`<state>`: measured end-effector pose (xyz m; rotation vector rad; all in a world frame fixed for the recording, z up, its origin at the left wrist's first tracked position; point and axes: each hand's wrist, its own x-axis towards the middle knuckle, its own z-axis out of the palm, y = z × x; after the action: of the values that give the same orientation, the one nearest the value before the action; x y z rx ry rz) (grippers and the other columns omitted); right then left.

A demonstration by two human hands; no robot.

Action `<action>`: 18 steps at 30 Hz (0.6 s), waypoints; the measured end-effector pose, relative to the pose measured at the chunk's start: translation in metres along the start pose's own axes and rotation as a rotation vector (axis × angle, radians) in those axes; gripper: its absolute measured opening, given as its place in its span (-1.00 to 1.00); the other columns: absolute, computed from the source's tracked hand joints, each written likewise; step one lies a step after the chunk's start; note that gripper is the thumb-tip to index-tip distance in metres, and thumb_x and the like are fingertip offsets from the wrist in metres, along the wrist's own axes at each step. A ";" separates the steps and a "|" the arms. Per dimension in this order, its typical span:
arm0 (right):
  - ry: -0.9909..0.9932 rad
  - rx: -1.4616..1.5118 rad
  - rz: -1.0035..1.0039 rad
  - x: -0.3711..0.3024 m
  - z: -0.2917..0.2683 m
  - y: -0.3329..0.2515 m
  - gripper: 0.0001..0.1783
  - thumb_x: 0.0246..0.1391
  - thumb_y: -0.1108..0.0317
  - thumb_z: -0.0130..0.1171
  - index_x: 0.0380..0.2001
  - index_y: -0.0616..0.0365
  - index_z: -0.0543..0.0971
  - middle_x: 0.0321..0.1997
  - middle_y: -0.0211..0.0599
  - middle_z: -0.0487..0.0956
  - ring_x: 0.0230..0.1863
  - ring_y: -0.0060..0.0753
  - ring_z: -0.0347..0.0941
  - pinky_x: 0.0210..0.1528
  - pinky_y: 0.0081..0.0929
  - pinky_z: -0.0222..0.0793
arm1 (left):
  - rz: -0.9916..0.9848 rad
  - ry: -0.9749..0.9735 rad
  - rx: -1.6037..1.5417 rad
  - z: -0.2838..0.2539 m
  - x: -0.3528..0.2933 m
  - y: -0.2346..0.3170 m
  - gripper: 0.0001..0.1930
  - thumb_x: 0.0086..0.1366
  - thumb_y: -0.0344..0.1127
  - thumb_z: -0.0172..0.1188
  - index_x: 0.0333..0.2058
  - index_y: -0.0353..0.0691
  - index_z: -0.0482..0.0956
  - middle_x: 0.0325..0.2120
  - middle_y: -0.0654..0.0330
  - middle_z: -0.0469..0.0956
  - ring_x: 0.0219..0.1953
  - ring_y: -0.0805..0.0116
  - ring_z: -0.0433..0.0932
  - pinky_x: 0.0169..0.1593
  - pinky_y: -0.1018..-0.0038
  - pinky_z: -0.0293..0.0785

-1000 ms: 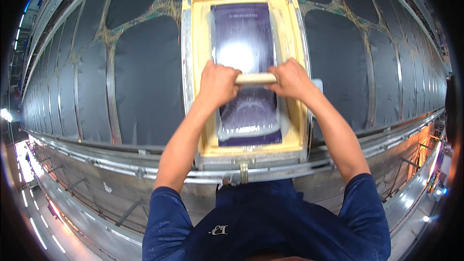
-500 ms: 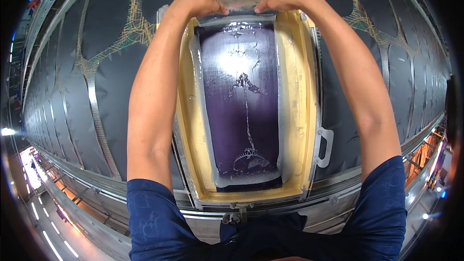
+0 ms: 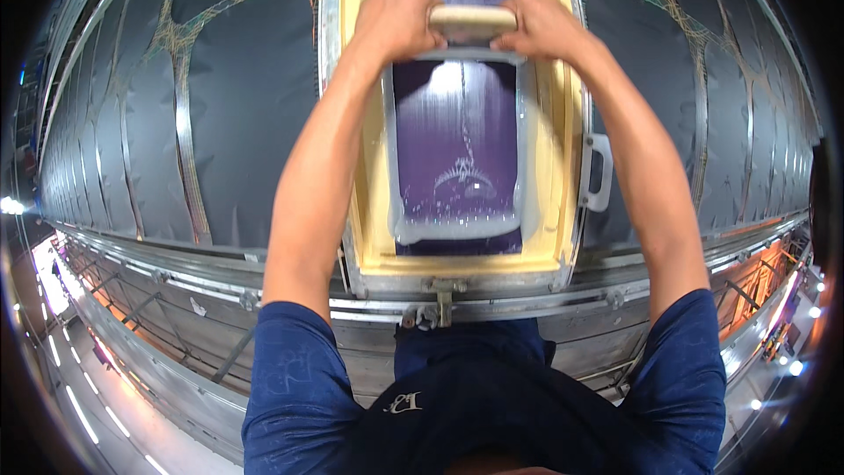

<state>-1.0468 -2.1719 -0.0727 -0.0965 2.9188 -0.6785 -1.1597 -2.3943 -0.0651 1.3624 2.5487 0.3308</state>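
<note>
Both my hands grip a squeegee with a pale wooden handle, one at each end. My left hand wraps its left end, the thumb on the near face. Around the right end closes my right hand. The squeegee's lower edge rests across a screen printing frame, whose inner border is yellow. Inside is a purple printing area with a fine crown-like design and a thin vertical line. Pale wet ink or paste lies along its sides and near end.
Dark fabric panels lie along the long table on both sides, with patterned strips between them. A metal handle juts from the frame's right side. A clamp sits at its near edge, above a metal rail.
Both hands have drawn the squeegee toward me over the screen, leaving the purple area just behind it visible at the far end. The frame now appears higher in the view.
</note>
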 end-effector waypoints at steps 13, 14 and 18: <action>0.184 -0.071 -0.087 -0.238 0.103 -0.137 -0.79 -0.17 0.30 0.48 -0.45 0.06 0.65 -0.61 -0.26 0.57 -0.44 -0.08 0.54 -0.14 -0.23 0.33 | 0.071 0.267 -0.039 0.073 -0.260 0.125 -0.81 -0.08 -0.34 0.47 -0.42 -0.07 0.69 -0.54 0.25 0.63 -0.43 0.21 0.59 -0.18 0.27 0.33; 0.187 -0.077 -0.086 -0.237 0.099 -0.136 -0.78 -0.17 0.28 0.48 -0.44 0.07 0.65 -0.61 -0.25 0.57 -0.44 -0.08 0.54 -0.13 -0.24 0.33 | 0.068 0.191 -0.058 0.070 -0.258 0.126 -0.80 -0.07 -0.33 0.47 -0.41 -0.07 0.69 -0.53 0.25 0.63 -0.42 0.20 0.60 -0.17 0.26 0.34; -0.130 0.001 0.002 -0.194 0.064 -0.115 -0.74 -0.19 0.19 0.50 -0.47 0.09 0.67 -0.49 -0.16 0.67 -0.40 0.00 0.62 -0.19 -0.13 0.48 | 0.049 -0.040 -0.096 0.047 -0.209 0.099 -0.78 -0.06 -0.24 0.49 -0.38 -0.06 0.72 -0.51 0.19 0.67 -0.38 0.17 0.65 -0.13 0.23 0.41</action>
<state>-0.8423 -2.2840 -0.0545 -0.1331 2.7940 -0.6475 -0.9552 -2.5110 -0.0598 1.3835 2.4376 0.4242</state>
